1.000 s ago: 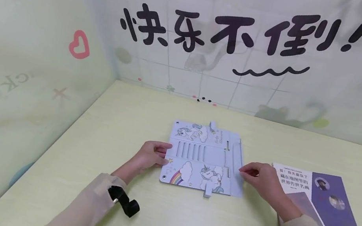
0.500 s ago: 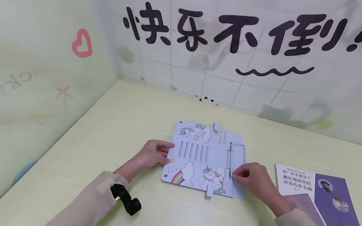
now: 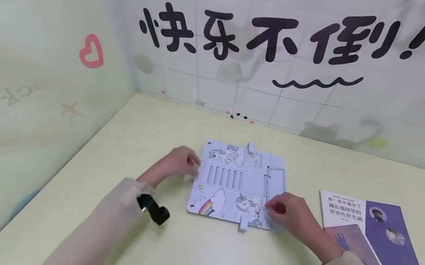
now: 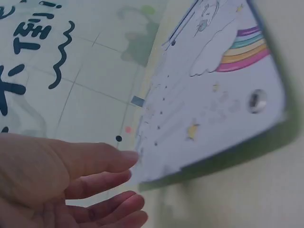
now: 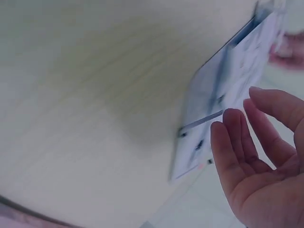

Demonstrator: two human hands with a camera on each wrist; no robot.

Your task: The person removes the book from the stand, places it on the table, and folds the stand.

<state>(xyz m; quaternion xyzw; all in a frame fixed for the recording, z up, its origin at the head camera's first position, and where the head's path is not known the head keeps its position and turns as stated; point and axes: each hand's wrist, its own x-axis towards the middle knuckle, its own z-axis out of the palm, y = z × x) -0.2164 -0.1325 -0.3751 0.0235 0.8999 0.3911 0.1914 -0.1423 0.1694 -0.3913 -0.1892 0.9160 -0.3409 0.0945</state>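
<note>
A pale lilac folding book stand (image 3: 253, 182) with unicorn and rainbow prints lies flat on the table in the head view. At its left edge is my left hand (image 3: 181, 162); in the left wrist view its thumb and fingers are bent and apart, with nothing between them. Whether the thumb tip touches the edge cannot be told. Over the stand's lower right part is my right hand (image 3: 287, 210), beside a thin wire frame (image 3: 284, 182). The right wrist view shows that hand's fingers (image 5: 223, 142) loosely curved, with no object visible between them; contact with the stand is unclear.
Two overlapping books, one purple and white (image 3: 393, 247), the other smaller (image 3: 358, 255), lie to the right near my right forearm. A printed curtain (image 3: 220, 87) closes off the back and left of the table (image 3: 192, 255).
My right hand has moved left over the stand, and the wire frame at its right end has shifted. The left hand has come off the left edge and moved slightly up.
</note>
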